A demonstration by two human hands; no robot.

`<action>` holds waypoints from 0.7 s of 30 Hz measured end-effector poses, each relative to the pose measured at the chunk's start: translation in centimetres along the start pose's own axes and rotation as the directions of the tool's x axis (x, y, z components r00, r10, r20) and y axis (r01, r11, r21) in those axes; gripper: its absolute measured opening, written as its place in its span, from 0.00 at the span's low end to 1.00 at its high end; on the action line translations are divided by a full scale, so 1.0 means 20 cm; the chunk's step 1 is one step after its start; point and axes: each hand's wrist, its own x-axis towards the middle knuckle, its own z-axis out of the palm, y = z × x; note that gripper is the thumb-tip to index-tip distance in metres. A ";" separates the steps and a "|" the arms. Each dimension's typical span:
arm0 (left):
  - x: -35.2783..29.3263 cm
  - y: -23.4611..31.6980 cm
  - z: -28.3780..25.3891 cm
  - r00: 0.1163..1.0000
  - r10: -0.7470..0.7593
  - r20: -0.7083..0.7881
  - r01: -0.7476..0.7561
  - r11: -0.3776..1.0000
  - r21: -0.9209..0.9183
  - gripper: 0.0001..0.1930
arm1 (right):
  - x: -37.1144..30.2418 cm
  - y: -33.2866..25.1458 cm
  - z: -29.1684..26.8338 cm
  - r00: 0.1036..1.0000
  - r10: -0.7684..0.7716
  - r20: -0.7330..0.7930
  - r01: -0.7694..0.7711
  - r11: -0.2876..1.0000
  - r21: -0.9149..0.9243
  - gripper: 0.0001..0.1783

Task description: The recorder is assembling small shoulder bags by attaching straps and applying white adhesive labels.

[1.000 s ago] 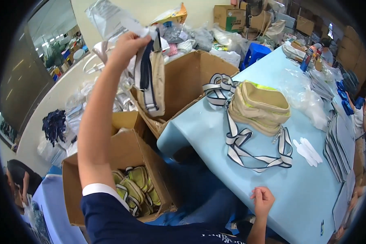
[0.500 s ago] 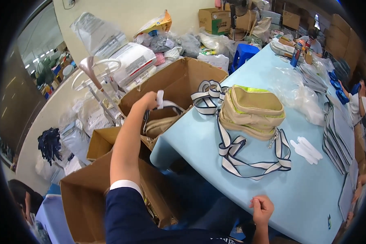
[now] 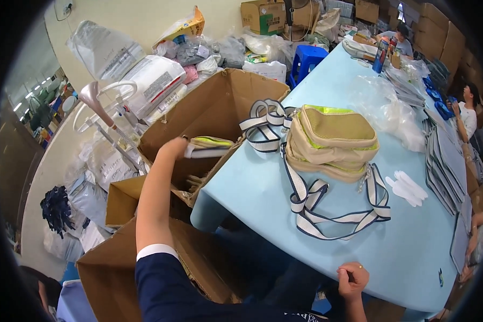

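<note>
Reaching into the far cardboard box (image 3: 247, 88), my left hand (image 3: 176, 147) is closed on a beige bag (image 3: 212, 142) with bright yellow-green trim. A white band lies along the bag's near side, and my fingertips are partly hidden. My right hand (image 3: 353, 279) rests at the table's near edge, curled into a loose fist, with nothing seen in it. On the light blue table (image 3: 284, 214) stands another beige bag (image 3: 333, 137) with yellow-green piping. Its white strap (image 3: 338, 217) with dark edges loops in front, and more strap (image 3: 265, 126) is bunched at its left.
White slips (image 3: 406, 188) lie right of the bag. Grey flat pieces (image 3: 443, 166) are stacked along the table's right edge, near clear plastic (image 3: 394, 118). An open carton (image 3: 112, 273) stands at my left. A blue stool (image 3: 308, 60) and two other people are farther off.
Inside the box, my left hand has moved lower, and the beige bag's yellow-green trim now shows beside it. My right hand stays curled at the table edge. The whole view has shifted slightly.
</note>
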 end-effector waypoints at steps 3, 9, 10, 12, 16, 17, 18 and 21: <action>-0.08 -0.04 0.21 0.995 0.066 0.070 -0.052 0.982 -0.181 0.23 | 0.03 -0.02 0.02 0.996 -0.085 -0.011 0.084 0.994 -0.064 0.03; -0.15 0.12 0.03 0.951 -0.102 -0.291 -0.043 0.890 -0.454 0.15 | 0.02 0.02 0.03 0.996 -0.090 -0.025 0.089 0.996 -0.025 0.04; -0.15 0.21 -0.03 0.952 -0.081 -0.296 -0.065 0.890 -0.451 0.15 | 0.03 0.01 0.03 0.995 -0.101 -0.011 0.101 0.995 -0.024 0.04; -0.17 0.46 -0.20 0.652 -0.041 -0.757 -0.567 0.636 -0.523 0.09 | 0.05 0.00 0.03 0.993 -0.121 -0.008 0.121 0.993 -0.017 0.04; -0.43 1.09 -0.57 0.260 0.140 -0.955 -0.860 0.484 -0.163 0.12 | 0.06 0.00 0.00 0.994 -0.101 0.036 0.102 0.994 -0.028 0.03; -0.50 1.22 -0.64 0.245 0.228 -0.942 -0.878 0.464 -0.116 0.20 | 0.06 0.00 -0.01 0.996 -0.090 0.010 0.091 0.995 -0.035 0.03; -0.53 1.35 -0.68 0.239 0.276 -0.931 -0.860 0.505 -0.071 0.29 | 0.06 -0.02 -0.01 0.996 -0.087 0.018 0.087 0.996 -0.007 0.03; -0.51 1.65 -0.71 0.330 0.355 -0.875 -0.693 0.720 0.030 0.36 | 0.05 0.01 -0.01 0.995 -0.095 0.008 0.095 0.995 0.000 0.02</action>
